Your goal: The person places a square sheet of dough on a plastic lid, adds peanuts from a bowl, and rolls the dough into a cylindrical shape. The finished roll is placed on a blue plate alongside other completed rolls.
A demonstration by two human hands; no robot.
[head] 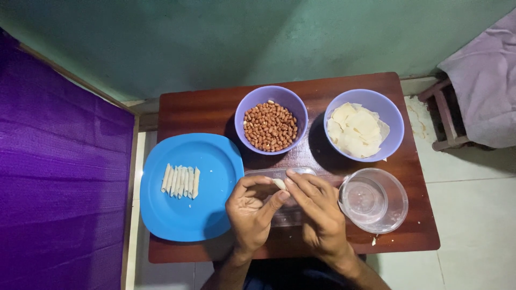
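My left hand [251,212] and my right hand [317,212] meet over a clear rectangular container [285,212] at the front of the small brown table [215,107]. Together their fingertips pinch a small pale piece of dough [279,183]. To the left lies a blue square plate [199,215] bearing a row of several rolled pale pieces [180,181]. Behind my hands stands a purple bowl of peanuts [270,127], and to its right a purple bowl of flat pale wrappers [357,130].
A clear round glass bowl [374,200] holding what looks like water sits at my right hand's side. A purple cloth [59,177] hangs along the left. A wooden stool draped with pale fabric [478,91] stands at the right. A green wall rises behind the table.
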